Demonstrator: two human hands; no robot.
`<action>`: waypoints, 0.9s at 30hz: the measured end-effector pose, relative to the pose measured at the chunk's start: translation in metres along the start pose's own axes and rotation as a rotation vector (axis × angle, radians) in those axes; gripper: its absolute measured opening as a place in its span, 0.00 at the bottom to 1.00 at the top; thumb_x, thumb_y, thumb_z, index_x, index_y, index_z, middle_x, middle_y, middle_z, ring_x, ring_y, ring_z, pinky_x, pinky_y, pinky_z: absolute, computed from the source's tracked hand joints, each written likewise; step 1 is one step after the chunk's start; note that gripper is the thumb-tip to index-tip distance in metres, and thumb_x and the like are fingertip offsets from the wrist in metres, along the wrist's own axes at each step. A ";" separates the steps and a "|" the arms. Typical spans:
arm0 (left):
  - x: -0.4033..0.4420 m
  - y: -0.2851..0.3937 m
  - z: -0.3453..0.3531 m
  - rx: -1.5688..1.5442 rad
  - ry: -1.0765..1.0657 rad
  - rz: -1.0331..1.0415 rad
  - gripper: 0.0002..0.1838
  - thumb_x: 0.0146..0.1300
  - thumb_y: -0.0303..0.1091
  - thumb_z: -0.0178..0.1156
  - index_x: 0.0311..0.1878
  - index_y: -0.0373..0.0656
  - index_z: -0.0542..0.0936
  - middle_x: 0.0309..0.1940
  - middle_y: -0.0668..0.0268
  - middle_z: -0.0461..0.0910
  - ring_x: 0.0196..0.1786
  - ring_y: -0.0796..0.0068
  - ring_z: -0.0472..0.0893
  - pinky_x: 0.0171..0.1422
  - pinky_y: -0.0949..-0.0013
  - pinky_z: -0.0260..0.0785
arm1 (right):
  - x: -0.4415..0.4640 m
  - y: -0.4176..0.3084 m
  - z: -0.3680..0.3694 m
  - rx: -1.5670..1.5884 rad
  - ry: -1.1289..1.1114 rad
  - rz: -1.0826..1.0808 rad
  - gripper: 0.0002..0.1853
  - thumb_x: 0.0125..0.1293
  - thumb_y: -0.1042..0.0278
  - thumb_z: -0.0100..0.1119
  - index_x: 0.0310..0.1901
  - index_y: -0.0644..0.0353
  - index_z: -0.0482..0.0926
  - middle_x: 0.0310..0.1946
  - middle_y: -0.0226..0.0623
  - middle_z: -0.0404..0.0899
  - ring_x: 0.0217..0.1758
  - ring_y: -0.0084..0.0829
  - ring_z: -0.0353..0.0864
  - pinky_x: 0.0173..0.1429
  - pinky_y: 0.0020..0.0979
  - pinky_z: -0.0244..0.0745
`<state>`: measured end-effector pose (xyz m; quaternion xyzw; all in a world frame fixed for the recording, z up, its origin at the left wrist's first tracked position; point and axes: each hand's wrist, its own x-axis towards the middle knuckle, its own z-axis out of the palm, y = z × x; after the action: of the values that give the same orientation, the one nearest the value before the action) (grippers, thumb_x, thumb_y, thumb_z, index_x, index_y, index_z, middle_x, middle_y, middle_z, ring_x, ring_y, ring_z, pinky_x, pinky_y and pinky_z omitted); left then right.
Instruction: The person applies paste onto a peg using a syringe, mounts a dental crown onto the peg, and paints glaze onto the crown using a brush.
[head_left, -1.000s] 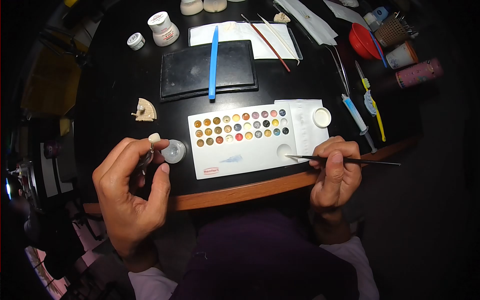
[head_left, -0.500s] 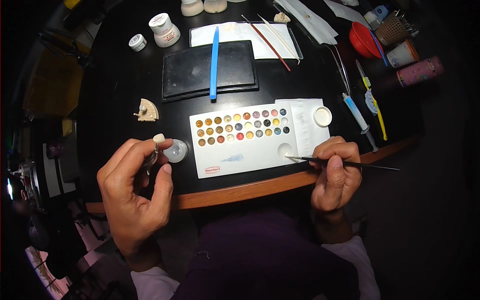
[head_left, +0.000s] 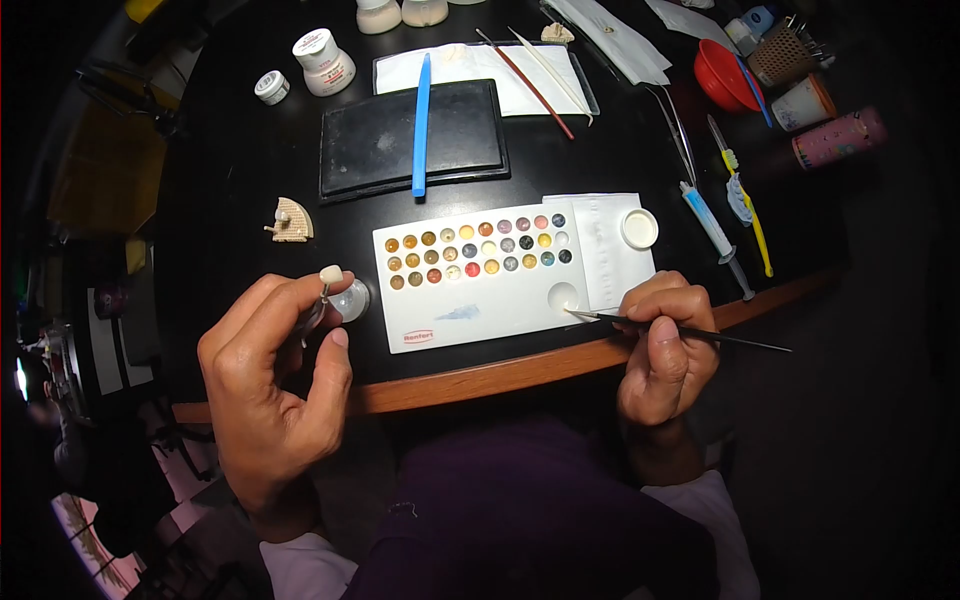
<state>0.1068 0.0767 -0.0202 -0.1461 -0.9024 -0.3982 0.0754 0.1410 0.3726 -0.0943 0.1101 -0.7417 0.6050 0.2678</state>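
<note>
My left hand (head_left: 285,370) is closed around a small metal holder (head_left: 322,305), partly hidden by the fingers. A whitish tooth crown (head_left: 331,273) sits on its top end, by my index fingertip. My right hand (head_left: 665,350) pinches a thin dark brush (head_left: 690,331). The brush's tip touches the lower edge of the round well in a white palette (head_left: 500,320). Rows of small coloured paste wells fill the palette's upper part, and a bluish smear (head_left: 460,312) marks its lower left. Just behind my left fingers stands a small clear glass jar (head_left: 350,300), partly covered.
A partial tooth model (head_left: 290,220) lies left of the palette. Behind is a black case (head_left: 370,145) with a blue strip (head_left: 422,130) across it. An open white jar (head_left: 639,229) rests on folded paper. Tweezers, a syringe (head_left: 712,230) and a yellow toothbrush (head_left: 755,225) lie right.
My left hand has shifted slightly right, and the crown is turned a little in it. The brush tip stays at the round well. The whole view has shifted slightly.
</note>
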 end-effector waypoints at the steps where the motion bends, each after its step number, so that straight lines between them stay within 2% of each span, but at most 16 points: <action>1: 0.000 0.001 -0.001 0.007 -0.009 0.000 0.19 0.57 0.16 0.63 0.53 0.32 0.88 0.33 0.62 0.84 0.32 0.79 0.82 0.30 0.75 0.60 | 0.000 0.000 0.000 0.001 0.002 0.002 0.09 0.70 0.71 0.49 0.39 0.68 0.76 0.29 0.45 0.80 0.30 0.25 0.74 0.36 0.29 0.71; 9: 0.001 0.003 0.001 -0.008 0.005 -0.003 0.18 0.58 0.16 0.64 0.53 0.32 0.88 0.32 0.63 0.83 0.30 0.80 0.79 0.30 0.74 0.60 | 0.000 0.000 -0.001 0.004 0.000 0.001 0.09 0.71 0.71 0.49 0.39 0.68 0.76 0.29 0.44 0.80 0.30 0.25 0.74 0.36 0.29 0.71; 12: 0.002 0.003 0.000 0.007 -0.011 0.004 0.18 0.58 0.16 0.64 0.53 0.31 0.88 0.31 0.63 0.82 0.28 0.80 0.77 0.30 0.73 0.60 | 0.000 -0.005 0.000 -0.013 -0.033 0.051 0.11 0.76 0.66 0.45 0.41 0.65 0.73 0.30 0.41 0.75 0.33 0.24 0.69 0.39 0.29 0.65; 15: 0.003 0.000 0.000 0.012 -0.024 0.030 0.18 0.58 0.16 0.65 0.53 0.31 0.88 0.31 0.63 0.82 0.28 0.80 0.76 0.29 0.73 0.60 | 0.001 -0.004 0.000 -0.023 -0.043 0.038 0.11 0.76 0.66 0.45 0.42 0.66 0.73 0.30 0.42 0.75 0.32 0.24 0.69 0.39 0.29 0.66; 18: 0.005 -0.003 0.001 -0.004 -0.034 0.066 0.17 0.60 0.18 0.67 0.53 0.30 0.88 0.30 0.62 0.82 0.27 0.80 0.76 0.29 0.72 0.61 | -0.001 0.000 -0.003 0.061 -0.006 0.050 0.10 0.74 0.69 0.49 0.41 0.68 0.76 0.32 0.44 0.80 0.32 0.24 0.75 0.39 0.28 0.72; 21: 0.015 -0.002 -0.001 -0.024 -0.052 0.048 0.14 0.64 0.22 0.71 0.53 0.29 0.89 0.29 0.61 0.82 0.25 0.78 0.75 0.29 0.71 0.63 | 0.003 -0.006 -0.004 0.175 0.010 0.140 0.12 0.78 0.67 0.47 0.44 0.68 0.76 0.35 0.44 0.81 0.35 0.24 0.77 0.43 0.28 0.72; 23: 0.027 -0.004 -0.003 -0.027 -0.089 0.122 0.13 0.67 0.23 0.70 0.53 0.30 0.89 0.28 0.61 0.82 0.24 0.76 0.76 0.29 0.70 0.64 | 0.011 -0.009 -0.008 0.246 -0.035 0.186 0.15 0.81 0.66 0.46 0.51 0.68 0.79 0.40 0.44 0.82 0.39 0.25 0.80 0.45 0.27 0.72; 25: 0.040 -0.012 -0.004 -0.059 -0.138 0.201 0.13 0.69 0.25 0.70 0.55 0.31 0.89 0.28 0.60 0.82 0.24 0.76 0.77 0.29 0.69 0.66 | 0.026 -0.016 -0.008 0.347 -0.077 0.226 0.16 0.82 0.65 0.46 0.54 0.68 0.81 0.42 0.45 0.83 0.42 0.26 0.82 0.45 0.26 0.71; 27: 0.050 -0.007 -0.008 -0.097 -0.226 0.180 0.16 0.67 0.23 0.67 0.57 0.31 0.89 0.26 0.62 0.80 0.29 0.76 0.77 0.35 0.68 0.67 | 0.044 -0.024 -0.004 0.371 -0.147 0.145 0.16 0.82 0.66 0.48 0.55 0.69 0.81 0.43 0.46 0.84 0.44 0.27 0.84 0.46 0.27 0.73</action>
<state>0.0572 0.0771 -0.0071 -0.2738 -0.8681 -0.4141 0.0015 0.1169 0.3776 -0.0507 0.1477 -0.6412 0.7391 0.1442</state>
